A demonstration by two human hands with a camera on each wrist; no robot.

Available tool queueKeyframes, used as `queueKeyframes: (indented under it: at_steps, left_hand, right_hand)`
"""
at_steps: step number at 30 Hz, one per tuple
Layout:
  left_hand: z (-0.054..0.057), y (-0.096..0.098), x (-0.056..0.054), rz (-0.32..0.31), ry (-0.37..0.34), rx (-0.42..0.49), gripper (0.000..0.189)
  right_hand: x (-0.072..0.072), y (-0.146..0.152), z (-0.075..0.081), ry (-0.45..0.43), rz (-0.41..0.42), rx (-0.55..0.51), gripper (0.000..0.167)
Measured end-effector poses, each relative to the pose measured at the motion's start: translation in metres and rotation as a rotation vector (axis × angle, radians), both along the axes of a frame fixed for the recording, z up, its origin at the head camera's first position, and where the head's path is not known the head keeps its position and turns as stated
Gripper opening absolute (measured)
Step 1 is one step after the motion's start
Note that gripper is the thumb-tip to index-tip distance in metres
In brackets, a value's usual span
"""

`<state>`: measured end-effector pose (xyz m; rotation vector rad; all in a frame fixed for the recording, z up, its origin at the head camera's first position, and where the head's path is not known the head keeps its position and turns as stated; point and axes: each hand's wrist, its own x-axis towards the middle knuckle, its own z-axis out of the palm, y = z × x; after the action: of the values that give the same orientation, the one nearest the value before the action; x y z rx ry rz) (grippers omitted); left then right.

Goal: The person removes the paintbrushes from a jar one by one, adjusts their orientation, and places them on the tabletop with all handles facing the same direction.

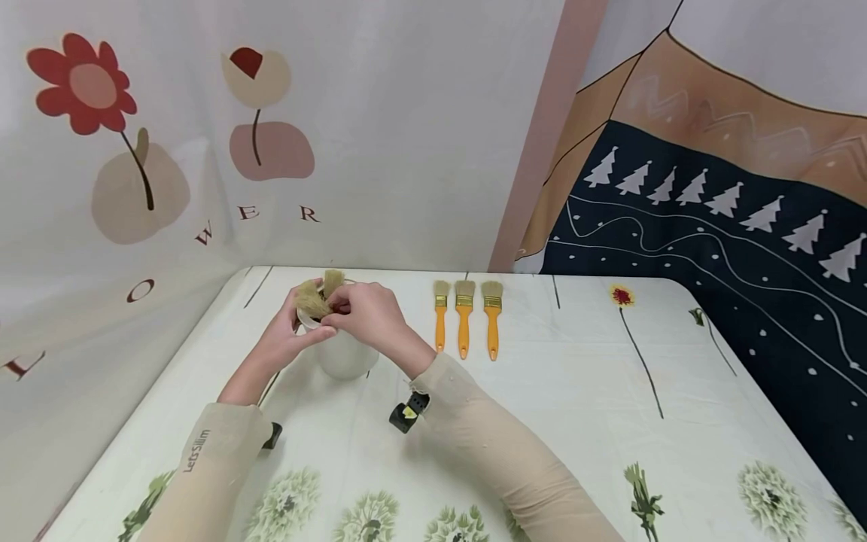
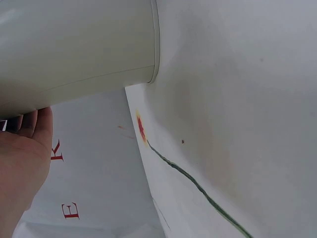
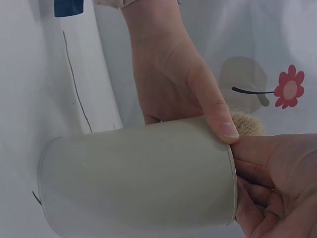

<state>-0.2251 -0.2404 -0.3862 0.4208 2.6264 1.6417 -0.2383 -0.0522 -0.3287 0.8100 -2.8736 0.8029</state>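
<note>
A white cylindrical canister (image 1: 347,357) stands on the table, with the pale bristles (image 1: 311,299) of paintbrushes sticking out of its top. My left hand (image 1: 281,339) grips the canister near the rim. Its thumb lies along the near side in the right wrist view, and its fingers go round the far side. At the mouth, my right hand (image 1: 372,312) has its fingers curled at a paintbrush among the bristles (image 3: 247,124). The rim and the hand hide the handles and part of the right fingertips. The canister's wall (image 2: 79,44) fills the upper left of the left wrist view.
Three paintbrushes with orange handles, a narrow one (image 1: 441,316), a middle one (image 1: 463,320) and a wide one (image 1: 492,320), lie side by side right of the canister, bristles away from me. A flower-printed cloth (image 1: 542,421) covers the table. Printed curtains hang behind.
</note>
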Motion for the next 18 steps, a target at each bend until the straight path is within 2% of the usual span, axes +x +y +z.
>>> queueKeyframes:
  at_steps: [9,18]
  left_hand:
    - [0.0008,0.0009,0.0008,0.007,0.001,0.007,0.084]
    - [-0.0014,0.0015,-0.0006,0.006,0.004,0.013,0.083]
  right_hand:
    - [-0.001,0.0009,-0.0004,0.003,0.003,0.003,0.023]
    - [0.0006,0.0027,-0.0011,-0.005,0.002,-0.039,0.02]
